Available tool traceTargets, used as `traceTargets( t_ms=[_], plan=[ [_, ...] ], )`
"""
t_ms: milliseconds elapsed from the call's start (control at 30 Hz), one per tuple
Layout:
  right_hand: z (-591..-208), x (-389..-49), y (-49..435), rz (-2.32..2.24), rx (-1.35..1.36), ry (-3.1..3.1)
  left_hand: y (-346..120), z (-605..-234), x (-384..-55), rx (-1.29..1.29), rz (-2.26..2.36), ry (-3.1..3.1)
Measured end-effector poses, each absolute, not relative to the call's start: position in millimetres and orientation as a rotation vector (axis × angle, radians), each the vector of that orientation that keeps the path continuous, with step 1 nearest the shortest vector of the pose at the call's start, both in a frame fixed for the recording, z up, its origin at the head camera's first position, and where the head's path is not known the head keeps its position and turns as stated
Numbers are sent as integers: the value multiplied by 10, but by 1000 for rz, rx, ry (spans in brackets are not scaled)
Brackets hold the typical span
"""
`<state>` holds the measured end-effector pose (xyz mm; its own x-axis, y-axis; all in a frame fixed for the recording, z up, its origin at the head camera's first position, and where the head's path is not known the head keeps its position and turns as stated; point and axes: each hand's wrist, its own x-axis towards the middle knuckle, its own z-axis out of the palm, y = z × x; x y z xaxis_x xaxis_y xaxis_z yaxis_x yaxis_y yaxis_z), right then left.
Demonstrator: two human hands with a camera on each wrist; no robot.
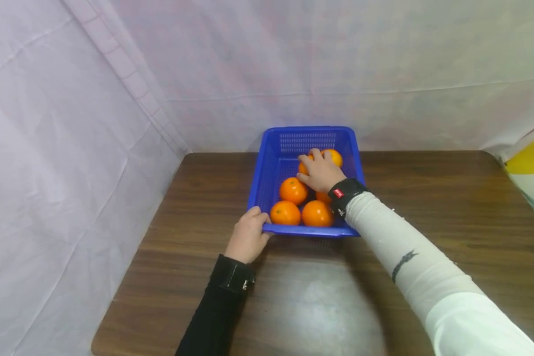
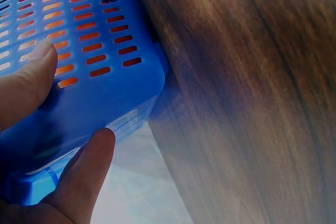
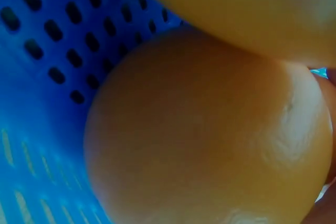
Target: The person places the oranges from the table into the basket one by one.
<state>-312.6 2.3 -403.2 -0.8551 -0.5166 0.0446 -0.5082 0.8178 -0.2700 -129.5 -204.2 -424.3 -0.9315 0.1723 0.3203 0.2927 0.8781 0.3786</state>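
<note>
A blue plastic basket (image 1: pixel 256 173) with slotted walls stands on the table and has several oranges (image 1: pixel 318 213) in it. My left hand (image 1: pixel 247 236) grips the basket at its near left corner; in the left wrist view the thumb (image 2: pixel 32 80) and a finger lie against its walls. Reaching inside, my right hand (image 1: pixel 323 173) has its fingers bent over an orange (image 1: pixel 305 165) towards the back, which they partly hide. Another orange (image 1: pixel 333 157) sits right beside those fingers. Close up in the right wrist view, an orange (image 3: pixel 205 135) lies near the slotted wall.
The brown wooden table (image 1: pixel 196 198) reaches out on both sides of the basket. A white cloth (image 1: pixel 231 64) hangs behind it, and another (image 1: pixel 62 163) on the left. Something yellow (image 1: pixel 531 155) shows at the far right edge.
</note>
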Motion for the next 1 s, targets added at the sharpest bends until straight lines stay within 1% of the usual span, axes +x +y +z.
traceTargets(
  t_ms=[533, 1000],
  plan=[
    [-4246, -3236, 7, -339, -1016, 2825, -2044, -4206, -1276, -338, -622, -2776],
    [-4192, -3200, -12, -304, -954, 2807, -2059, -4205, -1266, -337, -616, -2760]
  ],
)
